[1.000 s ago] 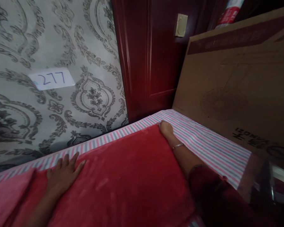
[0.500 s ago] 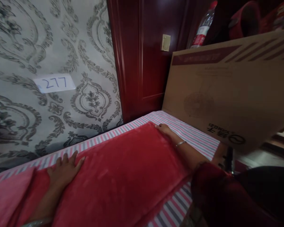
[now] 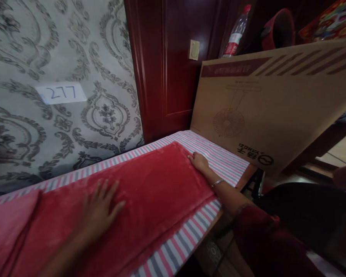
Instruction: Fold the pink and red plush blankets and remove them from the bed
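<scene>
A folded red plush blanket (image 3: 150, 177) lies along a surface spread with a pink, grey and white striped cloth (image 3: 216, 154). My left hand (image 3: 99, 211) is over the middle of the blanket, fingers spread and palm down, slightly blurred. At the blanket's far right edge, my right hand (image 3: 199, 162) has its fingers curled around the fold, with the thumb side against the plush. A lighter pink folded part (image 3: 10, 227) overlaps the blanket at the left.
A large cardboard box (image 3: 265, 104) with a fan drawing stands at the right end. On it are a plastic bottle (image 3: 235, 36) and a red-rimmed round object (image 3: 279, 30). A patterned wall (image 3: 106, 111) and a dark red wood panel (image 3: 161, 69) border the far side.
My left hand has moved right and toward me across the blanket, away from its far edge. My right hand stays at the right edge. The camera view has shifted slightly.
</scene>
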The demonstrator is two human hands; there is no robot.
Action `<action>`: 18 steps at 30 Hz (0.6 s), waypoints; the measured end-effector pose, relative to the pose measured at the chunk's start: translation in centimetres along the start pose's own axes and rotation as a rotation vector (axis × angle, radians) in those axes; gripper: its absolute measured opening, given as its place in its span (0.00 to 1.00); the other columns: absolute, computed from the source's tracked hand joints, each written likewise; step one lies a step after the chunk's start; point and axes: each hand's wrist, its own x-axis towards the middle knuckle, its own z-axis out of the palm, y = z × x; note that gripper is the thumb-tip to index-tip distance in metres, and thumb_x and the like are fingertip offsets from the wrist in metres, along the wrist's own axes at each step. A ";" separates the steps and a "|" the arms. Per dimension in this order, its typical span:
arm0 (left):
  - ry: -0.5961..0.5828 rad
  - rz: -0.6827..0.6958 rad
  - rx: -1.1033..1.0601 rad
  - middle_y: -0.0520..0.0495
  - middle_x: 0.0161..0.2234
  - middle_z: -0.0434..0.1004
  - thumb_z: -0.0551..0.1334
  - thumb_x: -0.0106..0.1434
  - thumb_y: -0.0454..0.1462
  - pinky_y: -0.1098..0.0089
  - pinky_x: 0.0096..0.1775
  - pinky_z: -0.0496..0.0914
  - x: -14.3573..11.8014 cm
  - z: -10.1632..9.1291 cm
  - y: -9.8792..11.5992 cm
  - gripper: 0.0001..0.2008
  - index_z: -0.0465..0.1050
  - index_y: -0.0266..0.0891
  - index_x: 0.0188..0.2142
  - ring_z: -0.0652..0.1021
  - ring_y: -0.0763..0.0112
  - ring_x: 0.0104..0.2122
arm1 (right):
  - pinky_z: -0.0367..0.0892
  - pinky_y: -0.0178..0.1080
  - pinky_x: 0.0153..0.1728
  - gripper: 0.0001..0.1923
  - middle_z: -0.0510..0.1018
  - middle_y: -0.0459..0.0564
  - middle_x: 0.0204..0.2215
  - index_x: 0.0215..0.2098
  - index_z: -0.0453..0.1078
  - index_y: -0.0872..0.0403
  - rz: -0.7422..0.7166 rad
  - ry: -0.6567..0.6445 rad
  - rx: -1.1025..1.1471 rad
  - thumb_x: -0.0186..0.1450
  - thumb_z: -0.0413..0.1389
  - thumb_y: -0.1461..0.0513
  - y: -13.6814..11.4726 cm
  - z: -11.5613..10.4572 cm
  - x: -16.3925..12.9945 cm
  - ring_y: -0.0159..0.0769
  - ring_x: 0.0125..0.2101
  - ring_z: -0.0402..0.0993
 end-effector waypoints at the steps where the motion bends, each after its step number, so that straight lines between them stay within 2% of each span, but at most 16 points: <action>1: -0.033 0.060 0.016 0.38 0.72 0.52 0.49 0.65 0.57 0.38 0.65 0.49 -1.3 0.6 1.2 0.38 0.59 0.41 0.69 0.52 0.42 0.71 | 0.66 0.37 0.44 0.20 0.78 0.62 0.52 0.54 0.71 0.55 -0.004 0.007 -0.005 0.74 0.48 0.51 0.1 0.2 0.0 0.45 0.52 0.76; 3: -0.037 0.119 0.047 0.39 0.72 0.53 0.52 0.65 0.56 0.37 0.64 0.51 -3.4 1.7 2.9 0.37 0.60 0.44 0.69 0.53 0.41 0.70 | 0.65 0.37 0.43 0.19 0.79 0.61 0.52 0.54 0.70 0.55 -0.013 0.010 -0.010 0.74 0.48 0.53 0.6 0.4 0.1 0.44 0.52 0.76; 6: 0.011 0.136 0.082 0.38 0.71 0.53 0.53 0.65 0.55 0.35 0.63 0.51 -4.8 2.6 3.7 0.36 0.62 0.44 0.68 0.54 0.39 0.70 | 0.65 0.36 0.41 0.17 0.79 0.61 0.51 0.51 0.72 0.55 -0.031 -0.001 -0.011 0.74 0.50 0.53 1.1 0.2 0.5 0.44 0.51 0.76; 13: 0.047 0.149 0.084 0.37 0.71 0.55 0.52 0.66 0.55 0.36 0.62 0.54 -4.3 2.5 3.4 0.35 0.62 0.43 0.68 0.56 0.39 0.69 | 0.62 0.34 0.36 0.19 0.81 0.57 0.47 0.50 0.73 0.56 -0.041 -0.031 0.023 0.74 0.50 0.52 1.9 -1.0 0.3 0.40 0.44 0.77; 18: 0.056 0.153 0.068 0.34 0.70 0.55 0.51 0.66 0.56 0.35 0.62 0.52 -4.3 2.5 3.6 0.37 0.63 0.40 0.67 0.56 0.37 0.69 | 0.61 0.34 0.33 0.24 0.83 0.57 0.43 0.45 0.76 0.58 -0.001 -0.065 0.010 0.74 0.48 0.48 5.0 -2.0 -2.6 0.39 0.40 0.78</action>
